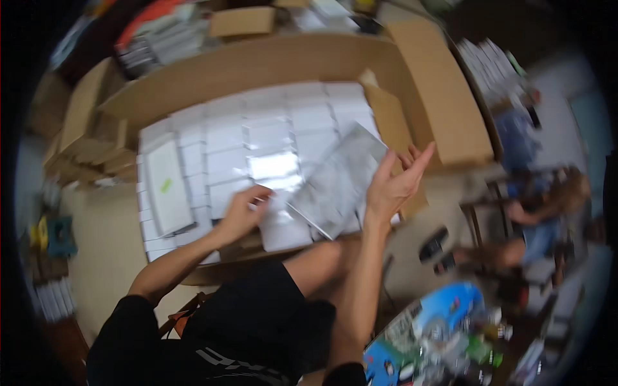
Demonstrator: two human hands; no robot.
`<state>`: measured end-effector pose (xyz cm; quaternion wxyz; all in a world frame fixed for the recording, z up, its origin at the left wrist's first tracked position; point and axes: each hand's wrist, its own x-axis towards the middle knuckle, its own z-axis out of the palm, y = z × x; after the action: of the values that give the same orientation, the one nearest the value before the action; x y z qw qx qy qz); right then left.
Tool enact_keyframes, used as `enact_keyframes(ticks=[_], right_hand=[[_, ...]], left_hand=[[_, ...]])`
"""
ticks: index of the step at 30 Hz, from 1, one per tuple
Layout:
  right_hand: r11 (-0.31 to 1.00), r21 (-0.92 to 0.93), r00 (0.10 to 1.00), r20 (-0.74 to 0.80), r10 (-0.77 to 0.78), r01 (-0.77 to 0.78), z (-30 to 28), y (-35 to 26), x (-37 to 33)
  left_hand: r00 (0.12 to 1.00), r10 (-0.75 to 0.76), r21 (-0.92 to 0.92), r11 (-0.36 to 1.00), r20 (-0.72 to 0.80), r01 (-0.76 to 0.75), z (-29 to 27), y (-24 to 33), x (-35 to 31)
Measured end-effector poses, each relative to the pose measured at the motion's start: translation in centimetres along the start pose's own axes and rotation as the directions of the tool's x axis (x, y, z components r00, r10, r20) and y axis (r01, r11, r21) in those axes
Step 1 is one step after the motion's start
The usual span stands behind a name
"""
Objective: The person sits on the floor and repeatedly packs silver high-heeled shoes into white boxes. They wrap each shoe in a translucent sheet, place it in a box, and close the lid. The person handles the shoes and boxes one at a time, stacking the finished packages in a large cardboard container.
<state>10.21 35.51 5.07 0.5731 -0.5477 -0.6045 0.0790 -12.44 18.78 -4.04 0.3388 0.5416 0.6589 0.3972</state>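
Observation:
A large open cardboard carton (257, 61) lies before me, filled with rows of white boxes (225, 138). My left hand (244, 211) is closed, its fingertips pinching the upper left corner of a white box (286, 225) at the carton's near side. A flat silvery-grey packet (341, 180) lies slanted over the boxes at the right. Beside its right edge, my right hand (394, 186) is open with fingers stretched out; blur hides whether it touches the packet. A separate long white box with a green mark (166, 185) rests on the rows at the left.
Carton flaps (444, 96) stick out at the right. More cardboard boxes (90, 122) stand at the left. Another person (534, 219) sits at the right. A blue-patterned surface (444, 309) with plastic bags is at the lower right.

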Motion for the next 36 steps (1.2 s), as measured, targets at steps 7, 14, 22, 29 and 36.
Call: enact_keyframes(ticks=[7, 14, 22, 29, 36], right_hand=[[0.987, 0.105, 0.853, -0.519, -0.049, 0.121, -12.1, -7.6, 1.4], [0.949, 0.031, 0.772, -0.589, -0.237, 0.314, -15.6, -10.9, 0.8], [0.975, 0.096, 0.766, -0.636, -0.094, 0.2, -14.5, -11.2, -0.7], [0.988, -0.016, 0.988, 0.012, 0.155, -0.155, -7.9, -5.8, -4.6], [0.849, -0.494, 0.854, 0.51, 0.107, 0.188, -0.4, 3.5, -12.4]], left_hand=[[0.857, 0.513, 0.219, 0.833, 0.038, -0.508, 4.1, 2.1, 2.2], [0.776, 0.026, 0.495, 0.757, 0.63, -0.427, 8.0, 4.4, 6.1], [0.688, 0.041, 0.41, 0.776, 0.725, -0.479, 9.5, 1.4, 7.5], [0.667, 0.016, 0.461, 0.71, 0.745, -0.532, 9.2, 2.4, 6.7], [0.768, 0.025, 0.591, 0.622, 0.64, -0.513, 9.4, 3.4, 5.2]])
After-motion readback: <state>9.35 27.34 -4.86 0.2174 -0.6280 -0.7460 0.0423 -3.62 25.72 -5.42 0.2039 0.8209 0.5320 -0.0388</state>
